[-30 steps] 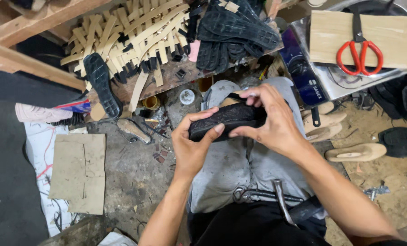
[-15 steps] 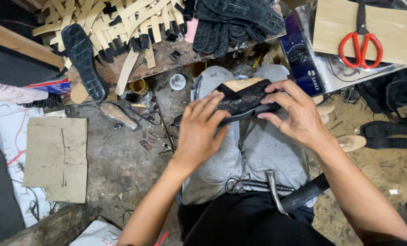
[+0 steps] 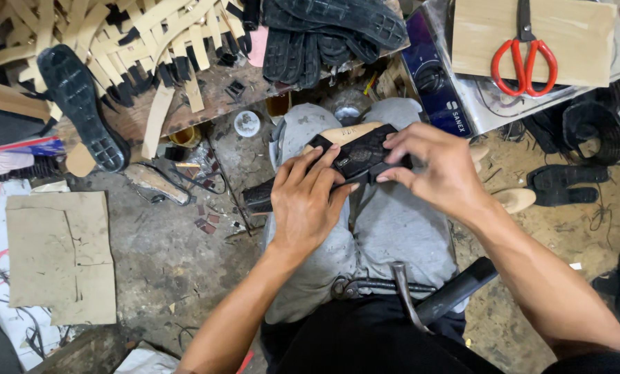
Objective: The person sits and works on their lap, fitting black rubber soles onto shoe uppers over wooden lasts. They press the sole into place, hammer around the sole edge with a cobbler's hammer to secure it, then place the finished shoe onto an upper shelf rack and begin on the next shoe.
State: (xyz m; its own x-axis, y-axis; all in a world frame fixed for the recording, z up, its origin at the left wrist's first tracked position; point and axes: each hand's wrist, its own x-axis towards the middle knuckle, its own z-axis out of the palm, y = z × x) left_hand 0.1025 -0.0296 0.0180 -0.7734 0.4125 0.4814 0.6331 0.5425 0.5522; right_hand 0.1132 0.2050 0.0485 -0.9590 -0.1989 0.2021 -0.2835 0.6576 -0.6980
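A black sandal upper on a pale wooden last (image 3: 355, 149) rests over my knees, which are in grey trousers. My left hand (image 3: 310, 201) presses on its near left side, fingers spread over the black strap. From the right, my right hand (image 3: 438, 166) pinches the strap's right end with its fingertips. The last's tan top shows just above the black piece. Much of the sandal is hidden under both hands.
Pliers and a hammer (image 3: 410, 294) lie in my lap. A low wooden bench (image 3: 213, 97) holds tan strips and black soles (image 3: 81, 104). Red scissors (image 3: 525, 55) lie on a board at top right. Cardboard (image 3: 60, 256) and scraps cover the floor at left.
The sandal and both hands have shifted right and a little down in view. My left hand moved from gripping underneath to pressing on top; the right now pinches the strap's end.
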